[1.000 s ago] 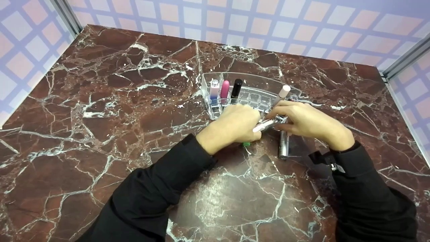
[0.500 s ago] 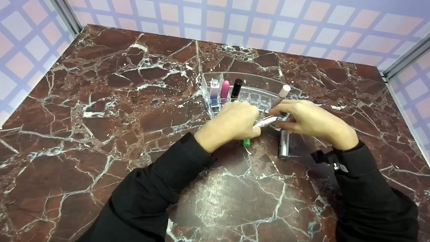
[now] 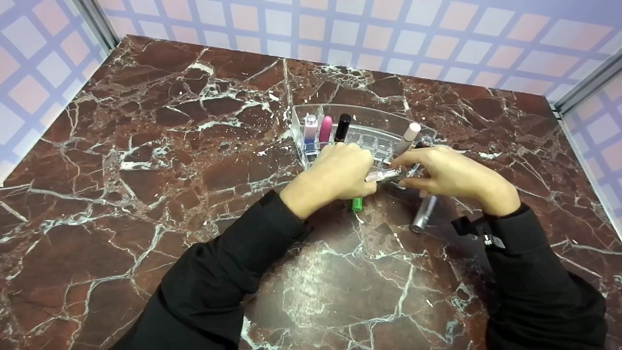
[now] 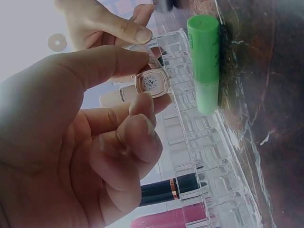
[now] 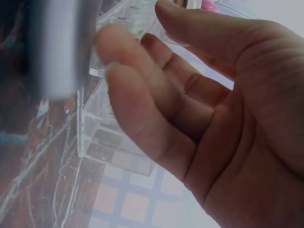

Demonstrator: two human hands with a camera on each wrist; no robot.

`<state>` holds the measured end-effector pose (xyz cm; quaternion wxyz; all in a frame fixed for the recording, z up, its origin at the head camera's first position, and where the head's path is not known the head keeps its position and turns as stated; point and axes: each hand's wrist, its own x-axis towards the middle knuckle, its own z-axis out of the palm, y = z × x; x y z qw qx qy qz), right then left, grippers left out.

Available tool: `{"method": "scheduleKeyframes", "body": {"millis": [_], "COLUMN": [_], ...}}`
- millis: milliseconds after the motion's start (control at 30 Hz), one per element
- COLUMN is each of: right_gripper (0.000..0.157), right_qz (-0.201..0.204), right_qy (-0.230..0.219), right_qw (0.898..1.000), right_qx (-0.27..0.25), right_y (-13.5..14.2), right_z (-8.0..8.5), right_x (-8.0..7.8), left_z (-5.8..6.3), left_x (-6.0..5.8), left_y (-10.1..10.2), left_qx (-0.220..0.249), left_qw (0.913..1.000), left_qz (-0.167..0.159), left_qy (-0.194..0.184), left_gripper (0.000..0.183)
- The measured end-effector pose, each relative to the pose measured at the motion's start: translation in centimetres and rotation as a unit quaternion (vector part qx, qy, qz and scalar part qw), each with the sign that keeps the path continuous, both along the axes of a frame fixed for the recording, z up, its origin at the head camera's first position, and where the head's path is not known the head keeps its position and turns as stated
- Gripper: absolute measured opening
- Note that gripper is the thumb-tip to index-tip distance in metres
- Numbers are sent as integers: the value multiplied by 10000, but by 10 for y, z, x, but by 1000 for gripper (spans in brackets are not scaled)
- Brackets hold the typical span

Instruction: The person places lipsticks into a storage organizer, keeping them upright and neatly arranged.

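My left hand point(image 3: 335, 172) pinches a shiny lipstick tube point(image 3: 381, 175) between thumb and fingers, in front of a clear plastic organizer point(image 3: 311, 108). Its rose-gold end point(image 4: 152, 81), with a label reading 04, faces the left wrist camera. At the tube's other end, my right hand point(image 3: 440, 170) holds it with thumb and index finger, partly hidden; the remaining fingers curve loosely in the right wrist view. A silver tube point(image 3: 423, 214) lies slanted below my right hand, blurred up close in the right wrist view. Below my left hand lies a green tube point(image 4: 204, 52).
In the organizer stand a white-and-blue tube point(image 3: 310, 129), a pink tube point(image 3: 326, 127), a black tube point(image 3: 343, 127) and a pale pink tube point(image 3: 408, 136). The marbled table point(image 3: 160, 204) meets patterned panels point(image 3: 340, 29) at the back and sides.
The lipstick tube has turned closer to level between my hands. My right hand has shifted slightly right. The silver tube's near end has swung right, and more of the green tube shows.
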<state>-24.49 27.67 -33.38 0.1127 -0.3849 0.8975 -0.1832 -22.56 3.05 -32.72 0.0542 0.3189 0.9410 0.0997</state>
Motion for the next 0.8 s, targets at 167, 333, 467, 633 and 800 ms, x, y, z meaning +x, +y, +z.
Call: {"method": "scheduleKeyframes", "body": {"millis": [167,333,467,633,800], "right_gripper": [36,36,35,34,34], "right_qz": [-118,-49,20,168,147], "right_qy": [-152,-21,191,616,614], "right_qw": [9997,9999,9997,9979,9980], "right_qx": [169,162,128,107,82], "right_y": [0,-1,-1,-1,-1], "right_z": [-2,-5,-9,-11,-9], "right_x": [0,-1,-3,-5,-5], "left_z": [0,1,1,1,1], "left_x": [0,0,0,0,-1], "left_y": [0,0,0,0,0], "left_qx": [-47,-98,-102,-96,-114], "left_qw": [10000,9999,9998,9997,9999], "left_qz": [-2,24,43,41,21], "left_qy": [0,-83,-167,-228,-126], "left_gripper": [34,28,25,25,28]}}
